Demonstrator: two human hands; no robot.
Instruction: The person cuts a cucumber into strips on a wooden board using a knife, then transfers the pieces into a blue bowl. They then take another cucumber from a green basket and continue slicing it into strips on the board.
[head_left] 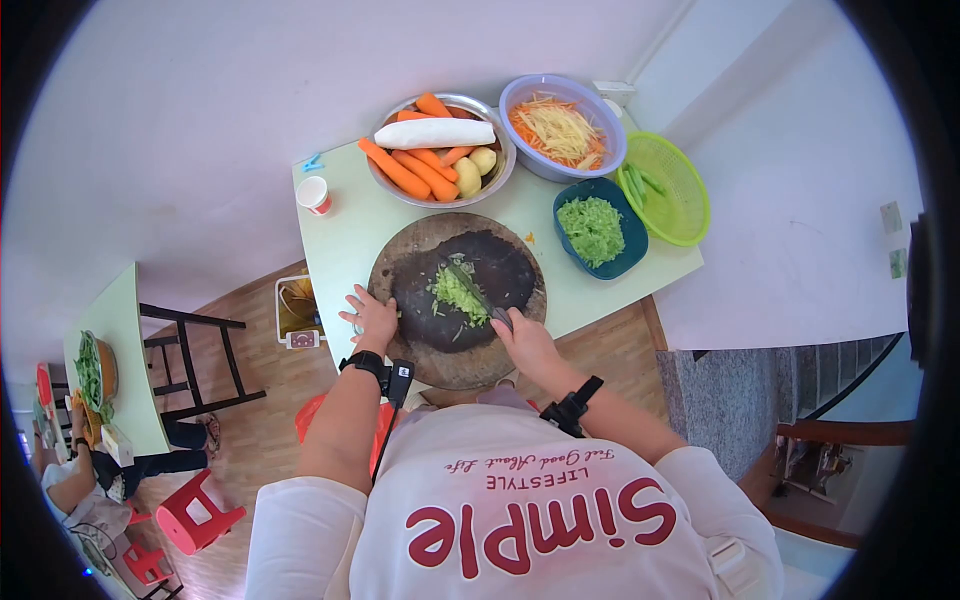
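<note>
My right hand [526,338] is wrapped round the handle of a kitchen knife [482,299], whose blade points away and to the left over the round wooden chopping board [400,335]. Beside the blade lies a small heap of chopped green vegetable [452,292], with loose bits scattered on the dark wet patch of the board. At the board's left edge, my left hand [373,317] rests with its fingers spread and nothing in it. The board overhangs the near edge of the pale table [335,250].
Behind the board stand a metal bowl [508,172] of carrots, potatoes and a white root, and a lilac basin [510,85] of shreds. Right are a teal bowl [640,250] of chopped greens and a green basket [700,205]. A paper cup [313,195] is left; another person [75,490] sits far left.
</note>
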